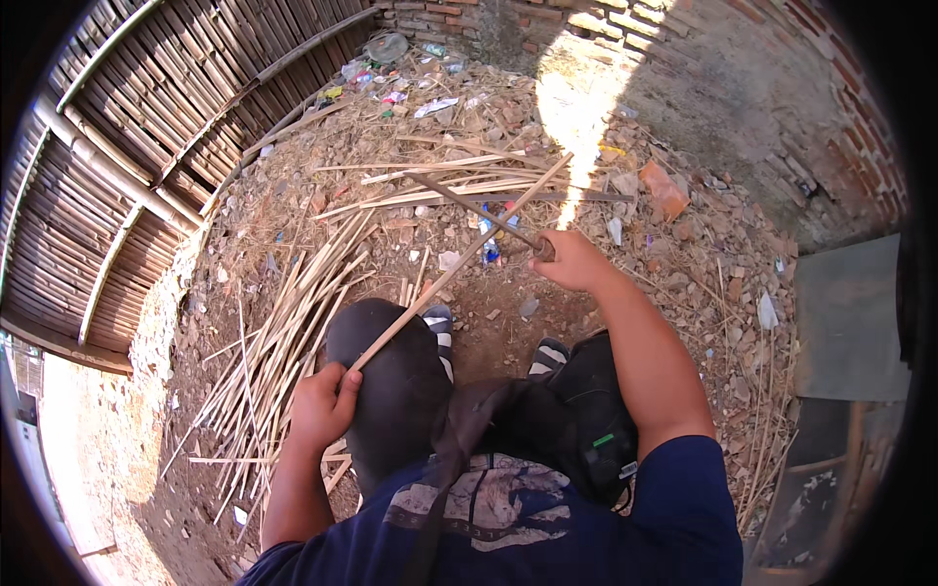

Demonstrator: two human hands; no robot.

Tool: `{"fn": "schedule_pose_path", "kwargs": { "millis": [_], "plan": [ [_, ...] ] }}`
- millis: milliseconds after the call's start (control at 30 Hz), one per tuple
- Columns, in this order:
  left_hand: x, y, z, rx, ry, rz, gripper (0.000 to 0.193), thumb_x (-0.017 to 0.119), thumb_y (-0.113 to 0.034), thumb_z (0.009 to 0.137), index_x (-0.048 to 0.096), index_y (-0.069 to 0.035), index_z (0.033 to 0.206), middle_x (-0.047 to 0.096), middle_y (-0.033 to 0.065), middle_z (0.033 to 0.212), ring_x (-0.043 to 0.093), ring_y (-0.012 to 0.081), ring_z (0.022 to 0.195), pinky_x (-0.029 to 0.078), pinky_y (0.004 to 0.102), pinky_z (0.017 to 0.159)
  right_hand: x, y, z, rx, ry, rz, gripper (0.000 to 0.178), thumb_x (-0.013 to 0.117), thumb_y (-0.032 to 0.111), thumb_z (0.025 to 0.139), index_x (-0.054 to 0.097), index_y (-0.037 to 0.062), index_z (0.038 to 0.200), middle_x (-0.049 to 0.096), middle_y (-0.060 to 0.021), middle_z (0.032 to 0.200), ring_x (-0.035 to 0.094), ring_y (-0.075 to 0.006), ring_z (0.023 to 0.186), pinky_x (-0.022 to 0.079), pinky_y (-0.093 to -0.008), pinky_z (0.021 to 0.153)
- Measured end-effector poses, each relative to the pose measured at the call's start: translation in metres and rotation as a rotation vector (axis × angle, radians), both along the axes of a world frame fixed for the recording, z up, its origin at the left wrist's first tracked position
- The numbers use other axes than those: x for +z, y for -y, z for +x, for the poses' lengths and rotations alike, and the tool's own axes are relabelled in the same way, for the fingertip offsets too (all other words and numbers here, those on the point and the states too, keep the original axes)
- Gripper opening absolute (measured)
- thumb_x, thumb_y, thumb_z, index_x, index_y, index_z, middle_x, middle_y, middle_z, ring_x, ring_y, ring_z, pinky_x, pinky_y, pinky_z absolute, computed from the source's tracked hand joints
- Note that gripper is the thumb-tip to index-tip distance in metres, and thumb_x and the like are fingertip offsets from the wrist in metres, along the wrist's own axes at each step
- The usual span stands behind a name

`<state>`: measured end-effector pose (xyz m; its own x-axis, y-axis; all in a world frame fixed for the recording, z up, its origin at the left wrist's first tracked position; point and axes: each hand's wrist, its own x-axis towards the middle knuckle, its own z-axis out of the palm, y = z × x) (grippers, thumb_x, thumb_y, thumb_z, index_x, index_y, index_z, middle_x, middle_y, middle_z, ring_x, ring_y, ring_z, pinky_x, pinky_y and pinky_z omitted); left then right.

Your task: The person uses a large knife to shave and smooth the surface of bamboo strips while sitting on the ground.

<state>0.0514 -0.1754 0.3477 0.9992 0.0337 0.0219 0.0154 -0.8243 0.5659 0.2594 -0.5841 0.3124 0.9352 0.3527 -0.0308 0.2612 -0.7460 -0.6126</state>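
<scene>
My left hand (327, 402) is closed round the near end of a long pale bamboo strip (445, 277), beside my dark-clothed left knee (376, 342). The strip slants away to the upper right across the knee. In my right hand (576, 262) is the handle of a long-bladed knife (451, 193), its blade pointing to the far left. Blade and strip cross beyond my feet; I cannot tell whether the edge bites into it. Left of my knee lies a loose heap of similar strips (283, 337).
More strips (479, 178) lie crosswise ahead, near a long dark flat piece (586, 195). Rubble and litter (430, 107) cover the ground, with an orange brick (664, 190) at right. A bamboo wall (186, 88) stands left, a brick wall (723, 107) behind, a grey panel (848, 317) right.
</scene>
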Motion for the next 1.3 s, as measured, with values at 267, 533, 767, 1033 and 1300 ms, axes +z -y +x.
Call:
{"fn": "schedule_pose_path", "kwargs": {
  "millis": [267,533,767,1033,1300],
  "plan": [
    [0.008,0.001,0.005,-0.039,-0.049,0.035,0.040,0.061,-0.035,0.102,0.060,-0.001,0.081,0.059,0.0184,0.064,0.061,0.0361,0.060,0.045,0.0454,0.058,0.023,-0.018,-0.021,0.214,0.132,-0.142,0.042,0.078,0.031,0.082,0.068,0.0044,0.112,0.069,-0.0213,0.085,0.068,-0.0417,0.084,0.053,-0.0504,0.075],
    [0.011,0.002,0.005,-0.027,-0.056,0.010,0.037,0.062,-0.031,0.101,0.058,-0.001,0.081,0.059,0.0218,0.065,0.059,0.0415,0.061,0.044,0.0472,0.058,0.011,0.012,-0.006,-0.011,0.043,-0.028,0.035,0.079,0.027,0.081,0.068,0.0031,0.104,0.070,-0.0224,0.089,0.070,-0.0401,0.089,0.054,-0.0480,0.077],
    [0.014,0.004,0.005,-0.030,-0.091,-0.012,0.037,0.062,-0.032,0.102,0.059,-0.001,0.082,0.060,0.0230,0.067,0.061,0.0426,0.064,0.045,0.0483,0.060,0.031,-0.009,-0.032,0.236,0.138,-0.189,0.032,0.078,0.027,0.081,0.067,0.0048,0.101,0.069,-0.0197,0.083,0.069,-0.0390,0.081,0.052,-0.0492,0.071],
    [0.015,0.008,0.005,-0.013,-0.031,0.075,0.037,0.063,-0.030,0.101,0.055,-0.001,0.079,0.060,0.0227,0.067,0.061,0.0443,0.065,0.045,0.0504,0.059,0.014,0.004,-0.012,0.068,0.134,-0.093,0.033,0.077,0.032,0.081,0.066,0.0056,0.098,0.067,-0.0197,0.077,0.068,-0.0418,0.078,0.052,-0.0499,0.071],
    [0.003,0.017,-0.003,0.000,0.098,0.232,0.034,0.064,-0.028,0.100,0.052,-0.004,0.078,0.061,0.0205,0.068,0.062,0.0440,0.064,0.045,0.0541,0.057,-0.005,-0.011,-0.013,0.160,0.081,-0.102,0.033,0.077,0.028,0.080,0.067,0.0051,0.102,0.070,-0.0191,0.084,0.069,-0.0416,0.085,0.053,-0.0506,0.075]
  ]
}}
